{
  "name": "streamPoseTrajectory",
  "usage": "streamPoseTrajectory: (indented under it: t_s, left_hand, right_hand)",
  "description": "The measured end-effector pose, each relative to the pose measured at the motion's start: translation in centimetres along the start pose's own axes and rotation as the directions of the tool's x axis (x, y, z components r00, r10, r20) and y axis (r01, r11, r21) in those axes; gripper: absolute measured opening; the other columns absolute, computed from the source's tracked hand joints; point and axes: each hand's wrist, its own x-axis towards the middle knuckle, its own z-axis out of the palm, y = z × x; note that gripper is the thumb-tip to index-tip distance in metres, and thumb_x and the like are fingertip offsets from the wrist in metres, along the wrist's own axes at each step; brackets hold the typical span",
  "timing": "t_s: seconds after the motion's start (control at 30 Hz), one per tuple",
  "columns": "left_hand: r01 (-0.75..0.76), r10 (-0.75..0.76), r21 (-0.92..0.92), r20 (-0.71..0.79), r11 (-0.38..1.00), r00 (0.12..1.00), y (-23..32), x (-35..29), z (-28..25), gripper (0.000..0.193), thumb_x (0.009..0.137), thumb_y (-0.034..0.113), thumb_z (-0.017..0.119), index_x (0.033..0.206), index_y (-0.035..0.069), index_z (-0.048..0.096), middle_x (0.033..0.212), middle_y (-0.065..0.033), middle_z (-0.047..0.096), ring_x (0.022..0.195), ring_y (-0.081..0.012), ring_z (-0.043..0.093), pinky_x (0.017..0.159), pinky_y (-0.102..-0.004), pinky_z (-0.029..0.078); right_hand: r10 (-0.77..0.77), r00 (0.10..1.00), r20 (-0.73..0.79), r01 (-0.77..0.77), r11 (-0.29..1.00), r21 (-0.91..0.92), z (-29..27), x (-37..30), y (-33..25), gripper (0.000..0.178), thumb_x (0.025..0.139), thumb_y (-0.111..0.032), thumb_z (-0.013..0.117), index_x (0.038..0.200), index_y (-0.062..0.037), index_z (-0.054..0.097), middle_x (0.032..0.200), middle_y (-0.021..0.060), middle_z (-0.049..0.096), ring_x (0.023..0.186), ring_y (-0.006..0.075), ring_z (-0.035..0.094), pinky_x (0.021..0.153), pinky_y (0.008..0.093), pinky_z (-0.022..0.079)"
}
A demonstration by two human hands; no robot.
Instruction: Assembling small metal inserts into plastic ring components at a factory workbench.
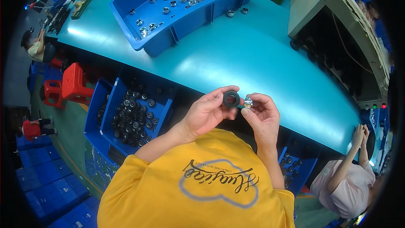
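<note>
Between the thumb and fingers of my left hand [211,106] is a black ring [231,98] with a round hole through it, its face turned up toward me. Close beside it on the right, my right hand [265,114] pinches a small shiny metal hub [248,101] between thumb and fingertips. Ring and hub are held side by side over the front edge of the turquoise table [202,69]; whether they touch I cannot tell.
On the table stands a blue bin [164,38] with many shiny hubs; two loose hubs [237,12] lie beside it. Lower left, another blue bin [164,109] holds black wheels [133,116]. A pale metal housing [312,4] stands right. A co-worker [346,181] sits at the lower right.
</note>
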Motion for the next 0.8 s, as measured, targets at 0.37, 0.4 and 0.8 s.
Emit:
streamPoseTrajectory:
  t_s: [0.37, 0.4, 0.8]
  left_hand:
    - [-0.048, 0.047, 0.004, 0.036, 0.999, 0.998, 0.15, -0.3, 0.14, 0.051, 0.11, 0.025, 0.054, 0.153, 0.001, 0.041, 0.145, -0.025, 0.055, 0.114, -0.0258, 0.065, 0.1, -0.039, 0.054]
    - [-0.058, 0.057, 0.007, 0.026, 0.998, 0.998, 0.22, -0.31, 0.22, 0.051, 0.109, 0.024, 0.054, 0.153, 0.002, 0.041, 0.146, -0.0257, 0.054, 0.116, -0.0262, 0.065, 0.102, -0.0391, 0.054]
    - [-0.09, 0.09, 0.069, -0.006, 0.994, 0.996, 0.13, -0.43, 0.37, 0.051, 0.109, 0.025, 0.056, 0.152, 0.002, 0.042, 0.145, -0.023, 0.056, 0.126, -0.026, 0.062, 0.106, -0.0397, 0.051]
  right_hand:
    - [-0.082, 0.996, -0.017, 0.083, 0.995, 0.047, 0.04, -0.14, 0.19, 0.036, 0.09, 0.006, 0.077, 0.12, -0.0002, 0.06, 0.118, 0.0082, 0.065, 0.106, 0.0135, 0.065, 0.095, 0.0301, 0.055]
    - [-0.085, 0.996, -0.014, 0.086, 0.995, 0.042, 0.09, -0.16, 0.15, 0.036, 0.089, 0.006, 0.077, 0.12, 0.0, 0.06, 0.118, 0.0083, 0.065, 0.106, 0.0134, 0.065, 0.095, 0.03, 0.055]
    - [-0.059, 0.998, 0.022, 0.058, 0.998, 0.03, 0.82, -0.27, -0.03, 0.035, 0.089, 0.007, 0.078, 0.116, -0.0006, 0.058, 0.112, 0.0082, 0.064, 0.099, 0.0152, 0.07, 0.089, 0.0293, 0.057]
